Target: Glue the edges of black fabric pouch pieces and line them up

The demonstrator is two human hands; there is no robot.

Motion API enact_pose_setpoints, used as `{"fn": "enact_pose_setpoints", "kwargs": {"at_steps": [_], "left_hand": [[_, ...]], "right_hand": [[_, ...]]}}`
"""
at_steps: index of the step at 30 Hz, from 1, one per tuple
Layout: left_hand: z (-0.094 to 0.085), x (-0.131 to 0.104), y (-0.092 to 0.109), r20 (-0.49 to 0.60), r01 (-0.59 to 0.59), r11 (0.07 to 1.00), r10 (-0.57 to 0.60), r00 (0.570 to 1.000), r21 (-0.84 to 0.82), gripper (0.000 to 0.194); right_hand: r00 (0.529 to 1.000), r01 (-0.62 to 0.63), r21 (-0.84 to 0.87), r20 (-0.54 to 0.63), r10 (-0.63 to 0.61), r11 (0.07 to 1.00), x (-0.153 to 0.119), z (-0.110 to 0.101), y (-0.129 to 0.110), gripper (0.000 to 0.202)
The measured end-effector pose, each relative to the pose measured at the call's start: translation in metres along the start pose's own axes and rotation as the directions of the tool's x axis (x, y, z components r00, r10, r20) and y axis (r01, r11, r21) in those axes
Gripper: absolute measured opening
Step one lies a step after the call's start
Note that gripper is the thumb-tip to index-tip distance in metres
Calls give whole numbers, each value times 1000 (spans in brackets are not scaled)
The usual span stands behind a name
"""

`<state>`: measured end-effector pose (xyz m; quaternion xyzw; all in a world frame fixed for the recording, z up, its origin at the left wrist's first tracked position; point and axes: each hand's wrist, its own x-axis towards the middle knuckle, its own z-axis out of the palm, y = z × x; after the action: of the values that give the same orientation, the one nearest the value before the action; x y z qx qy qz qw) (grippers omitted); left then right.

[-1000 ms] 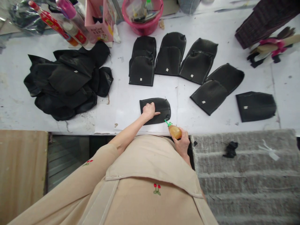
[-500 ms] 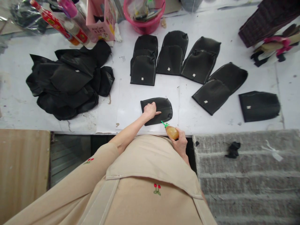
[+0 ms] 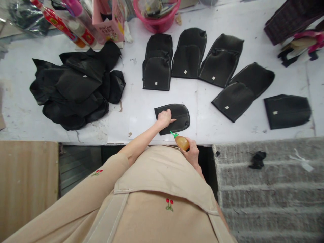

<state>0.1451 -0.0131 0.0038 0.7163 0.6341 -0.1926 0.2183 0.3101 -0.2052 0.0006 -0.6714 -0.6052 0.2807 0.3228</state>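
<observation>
My left hand (image 3: 164,118) presses down on a black leather-like piece (image 3: 181,116) with a rounded right end, its thumb stretched out apart from the fingers. My right hand (image 3: 192,152) is wrapped round a squeeze bottle (image 3: 182,143) of amber liquid. The bottle's green nozzle (image 3: 173,134) points up and left at the near edge of the piece. Whether the tip touches the piece, I cannot tell.
Several similar black pieces (image 3: 188,57) lie in an arc beyond, some overlapping. To the left is a heap of black pieces (image 3: 76,84). A pink basket (image 3: 158,23), pink box (image 3: 107,28) and red-capped bottle (image 3: 59,23) stand at the back. Grey ribbed fabric (image 3: 268,199) is at right.
The bottle in my right hand has moved left along the near edge of the black piece. My left hand stays on the piece. The whole view has shifted slightly.
</observation>
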Motion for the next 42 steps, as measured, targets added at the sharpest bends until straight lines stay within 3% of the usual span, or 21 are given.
{"fn": "enact_pose_setpoints", "kwargs": {"at_steps": [18,21,23,25,28,31,35,39,41,42], "left_hand": [[1,6,-6,36,-8,997,11,999,-72,68],[1,6,-6,22,-11,998,12,1000,-66,67],[2,5,-6,14,-18,998,19,1000,-65,67],[3,6,-6,10,-23,998,24,1000,-63,66],[3,8,-10,12,-47,997,48,999,-61,64],[0,9,-20,32,-83,994,85,996,-64,60],[-4,1,-43,5,-56,989,58,998,-135,36],[8,-15,-69,-96,143,944,-178,979,-297,28],[22,-19,-76,15,294,834,-324,946,-467,27],[29,-20,-77,136,352,735,-338,931,-579,26]], "right_hand": [[978,72,41,195,-78,997,7,21,-11,45],[977,12,114,211,-36,993,11,22,-12,44],[976,-105,193,209,64,976,13,22,-12,48],[946,-285,313,242,214,906,14,22,-9,56],[848,-526,481,350,397,701,12,16,-2,61],[784,-618,596,422,455,513,7,5,8,52],[782,-591,730,414,465,344,4,-13,20,49],[754,-412,908,294,587,74,13,-25,30,50],[736,-339,940,280,616,-22,21,-29,35,55],[731,-328,944,281,622,-41,25,-31,38,57]]}}
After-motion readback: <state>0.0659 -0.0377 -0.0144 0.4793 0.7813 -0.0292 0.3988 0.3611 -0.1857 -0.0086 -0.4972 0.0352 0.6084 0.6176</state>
